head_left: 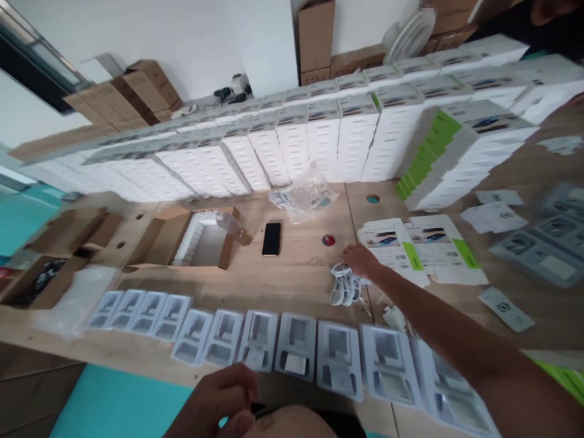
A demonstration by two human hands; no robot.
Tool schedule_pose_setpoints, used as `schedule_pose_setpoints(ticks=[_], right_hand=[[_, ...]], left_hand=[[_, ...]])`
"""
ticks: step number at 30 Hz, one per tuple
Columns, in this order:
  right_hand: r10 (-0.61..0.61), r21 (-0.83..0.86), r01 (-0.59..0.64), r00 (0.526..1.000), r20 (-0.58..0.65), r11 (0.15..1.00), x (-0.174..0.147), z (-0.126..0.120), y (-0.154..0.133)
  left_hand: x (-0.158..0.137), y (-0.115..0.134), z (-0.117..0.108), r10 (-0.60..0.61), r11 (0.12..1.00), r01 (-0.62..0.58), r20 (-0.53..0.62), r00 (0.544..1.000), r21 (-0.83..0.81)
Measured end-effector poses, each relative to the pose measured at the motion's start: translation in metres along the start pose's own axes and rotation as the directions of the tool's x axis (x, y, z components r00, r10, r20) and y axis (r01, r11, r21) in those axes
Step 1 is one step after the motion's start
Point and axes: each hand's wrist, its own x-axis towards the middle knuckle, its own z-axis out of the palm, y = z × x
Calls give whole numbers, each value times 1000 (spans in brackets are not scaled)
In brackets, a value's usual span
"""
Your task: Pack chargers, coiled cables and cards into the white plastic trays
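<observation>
My right hand (360,261) reaches across the table to a small pile of coiled white cables (345,286). Its fingers are closed at the top edge of the pile, on a cable. Close to my body, my left hand (228,392) is loosely curled near the row of clear plastic trays (296,347); whatever may be inside its fingers is hidden. Some middle and right trays hold a flat whitish piece. White adapters (395,317) lie under my right forearm. Flattened printed boxes (429,249) with green flaps lie beyond my right hand.
Stacked white boxes (292,143) line the table's back. A black phone (272,238), a clear plastic bag (305,194) and an open carton (210,243) with a bottle (235,228) lie midway. More packed trays (542,246) and leaflets (495,216) sit right. Another person (511,24) is at upper right.
</observation>
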Motion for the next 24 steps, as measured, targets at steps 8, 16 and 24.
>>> schedule_pose_setpoints(ticks=[8, 16, 24], right_hand=[[-141, -103, 148, 987, 72, 984, -18, -44, -18], [-333, -55, 336, 941, 57, 940, -21, -144, -221], [-93, -78, 92, 996, -5, 993, -8, -143, -322]], left_hand=[[-33, -89, 0, -187, 955, 161, -85, 979, -248], [34, -132, -10, -176, 863, 217, 130, 976, -456], [34, -176, -23, -52, 838, 232, 351, 935, -494]])
